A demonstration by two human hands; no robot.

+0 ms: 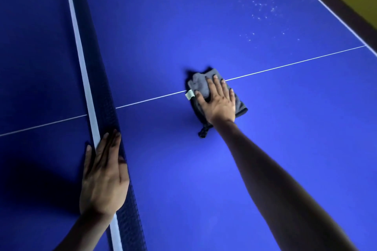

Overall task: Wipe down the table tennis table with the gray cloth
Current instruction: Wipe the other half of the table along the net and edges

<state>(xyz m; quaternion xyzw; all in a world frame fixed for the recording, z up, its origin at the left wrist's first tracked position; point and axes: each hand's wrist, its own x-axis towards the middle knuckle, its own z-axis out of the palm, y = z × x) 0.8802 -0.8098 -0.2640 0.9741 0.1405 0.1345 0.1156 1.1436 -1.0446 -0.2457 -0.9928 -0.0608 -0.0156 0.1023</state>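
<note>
A blue table tennis table [204, 26] fills the view. The gray cloth [199, 83], folded and with a small white tag, lies on the white centre line in the middle of the right half. My right hand [218, 100] presses flat on the cloth with straight, spread fingers. My left hand [102, 171] rests on the top band of the net [85, 79] at the lower left, fingers straight along it.
The dark net with its white top band runs from the upper left to the bottom edge. White specks [263, 12] dot the table surface at the far right. The table's white-lined far edge [336, 18] meets a dark frame and a yellow wall.
</note>
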